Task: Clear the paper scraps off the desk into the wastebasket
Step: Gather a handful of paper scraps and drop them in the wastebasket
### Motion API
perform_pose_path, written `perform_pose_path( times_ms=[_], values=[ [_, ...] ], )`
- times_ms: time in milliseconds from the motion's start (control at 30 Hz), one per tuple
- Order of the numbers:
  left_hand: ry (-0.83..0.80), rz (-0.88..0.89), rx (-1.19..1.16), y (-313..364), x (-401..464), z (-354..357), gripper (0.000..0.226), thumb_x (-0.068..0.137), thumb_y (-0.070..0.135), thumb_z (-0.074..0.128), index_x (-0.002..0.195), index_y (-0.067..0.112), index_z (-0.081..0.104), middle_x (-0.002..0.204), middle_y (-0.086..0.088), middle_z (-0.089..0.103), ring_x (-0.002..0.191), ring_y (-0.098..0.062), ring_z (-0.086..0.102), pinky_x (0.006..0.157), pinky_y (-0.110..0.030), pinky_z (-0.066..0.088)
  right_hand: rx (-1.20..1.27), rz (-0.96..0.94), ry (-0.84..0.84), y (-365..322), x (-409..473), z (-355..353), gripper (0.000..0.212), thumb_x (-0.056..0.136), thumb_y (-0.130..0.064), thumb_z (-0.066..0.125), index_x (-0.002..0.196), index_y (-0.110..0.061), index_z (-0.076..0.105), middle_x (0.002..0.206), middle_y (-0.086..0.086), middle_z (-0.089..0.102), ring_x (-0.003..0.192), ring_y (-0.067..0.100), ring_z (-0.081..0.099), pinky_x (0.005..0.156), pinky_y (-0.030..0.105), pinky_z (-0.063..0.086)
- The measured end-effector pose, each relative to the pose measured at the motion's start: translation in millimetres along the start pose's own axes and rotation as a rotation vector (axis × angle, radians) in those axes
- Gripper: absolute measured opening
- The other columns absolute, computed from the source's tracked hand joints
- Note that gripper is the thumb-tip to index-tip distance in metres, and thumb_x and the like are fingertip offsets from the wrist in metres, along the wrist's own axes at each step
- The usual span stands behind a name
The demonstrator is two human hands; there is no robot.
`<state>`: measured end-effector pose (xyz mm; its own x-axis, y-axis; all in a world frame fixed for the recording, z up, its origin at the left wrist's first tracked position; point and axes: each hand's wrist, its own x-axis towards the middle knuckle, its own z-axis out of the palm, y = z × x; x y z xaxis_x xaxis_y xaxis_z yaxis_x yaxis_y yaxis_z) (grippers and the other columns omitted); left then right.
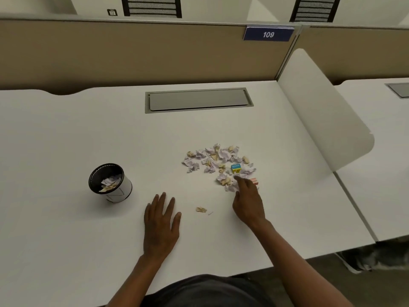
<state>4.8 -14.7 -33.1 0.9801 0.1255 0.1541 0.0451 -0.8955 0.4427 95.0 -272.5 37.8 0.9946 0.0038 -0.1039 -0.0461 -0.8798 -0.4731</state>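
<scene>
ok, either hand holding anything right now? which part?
Left hand lies flat and empty on the desk. Right hand reaches into the paper scraps; any grip is hidden.

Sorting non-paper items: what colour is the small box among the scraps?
Blue on top, yellow below; small box, head view.

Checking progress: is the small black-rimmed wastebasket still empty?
No, the small black-rimmed wastebasket already holds several crumpled paper scraps inside.
</scene>
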Motion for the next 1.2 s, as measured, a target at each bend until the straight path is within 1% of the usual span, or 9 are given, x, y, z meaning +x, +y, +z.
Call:
perform_pose_path(
  times_ms=[67,133,300,433,600,733,867,1033,1200],
  values=[
    [-0.047,-0.001,0.073,-1,-1,1,0.057,0.1,0.045,0.034,0.151,0.02,0.041,0.163,-0.009,0.029,0.154,-0.027,0.015,0.125,-0.051,0.012,-0.049,-0.074,-0.038,3,-5,8,0.056,0.093,-0.007,0.048,0.147,-0.019,0.04,0.144,0.01,0.048,0.128,0.028,0.048,0.101,0.038,0.047],
    [-0.084,-0.024,0.104,0,-1,2,0.059,0.101,0.047,0.028,0.154,0.023,0.035,0.165,-0.007,0.023,0.155,-0.025,0.011,0.125,-0.053,0.011,-0.031,-0.14,-0.05,3,-13,16,0.055,0.094,-0.01,0.048,0.147,-0.021,0.04,0.142,0.008,0.051,0.126,0.026,0.05,0.1,0.035,0.047],
    [-0.11,-0.047,0.119,0,-1,1,0.059,0.101,0.05,0.027,0.155,0.027,0.031,0.166,-0.003,0.021,0.155,-0.021,0.01,0.125,-0.052,0.012,0.081,-0.175,0.032,-5,0,20,0.053,0.093,-0.01,0.051,0.143,-0.023,0.045,0.141,0.005,0.051,0.129,0.024,0.048,0.101,0.034,0.046],
    [-0.117,-0.051,0.112,0,-1,1,0.059,0.1,0.051,0.026,0.155,0.028,0.031,0.166,-0.002,0.021,0.155,-0.021,0.011,0.125,-0.051,0.011,-0.071,-0.286,-0.073,-10,18,18,0.052,0.098,-0.019,0.046,0.149,-0.018,0.038,0.155,0.009,0.038,0.141,0.029,0.033,0.114,0.043,0.036],
    [-0.107,-0.058,0.083,0,-1,2,0.059,0.1,0.05,0.028,0.154,0.027,0.032,0.166,-0.002,0.022,0.155,-0.02,0.011,0.126,-0.051,0.012,-0.117,-0.448,-0.138,-8,5,20,0.043,0.103,-0.028,0.038,0.145,-0.02,0.045,0.149,0.004,0.047,0.134,0.026,0.043,0.107,0.04,0.041],
    [-0.08,-0.09,0.035,9,0,2,0.059,0.099,0.047,0.029,0.152,0.023,0.038,0.164,-0.004,0.027,0.155,-0.022,0.014,0.126,-0.052,0.011,0.071,-0.36,-0.026,2,4,8,0.038,0.101,-0.022,0.044,0.138,-0.022,0.051,0.141,0.002,0.053,0.128,0.022,0.048,0.101,0.035,0.047],
    [-0.091,-0.074,0.013,28,-9,7,0.059,0.1,0.046,0.026,0.153,0.023,0.037,0.165,-0.002,0.025,0.155,-0.021,0.011,0.126,-0.05,0.009,0.009,-0.222,0.045,13,24,-9,0.041,0.098,-0.014,0.049,0.139,-0.008,0.05,0.141,0.017,0.05,0.131,0.034,0.044,0.103,0.041,0.043],
    [-0.106,-0.079,0.062,41,-22,16,0.061,0.102,0.048,0.025,0.158,0.024,0.023,0.168,0.001,0.01,0.156,-0.018,0.0,0.126,-0.049,0.004,-0.122,-0.393,-0.116,17,12,0,0.045,0.099,-0.018,0.043,0.143,-0.009,0.045,0.145,0.016,0.046,0.134,0.034,0.041,0.108,0.041,0.041],
    [-0.092,-0.104,0.033,44,-22,14,0.061,0.101,0.049,0.025,0.157,0.024,0.026,0.167,0.001,0.014,0.156,-0.017,0.002,0.127,-0.049,0.006,0.05,-0.467,-0.085,24,-13,3,0.041,0.096,-0.017,0.049,0.138,-0.016,0.053,0.142,0.009,0.052,0.13,0.027,0.048,0.101,0.039,0.049]
  ],
)
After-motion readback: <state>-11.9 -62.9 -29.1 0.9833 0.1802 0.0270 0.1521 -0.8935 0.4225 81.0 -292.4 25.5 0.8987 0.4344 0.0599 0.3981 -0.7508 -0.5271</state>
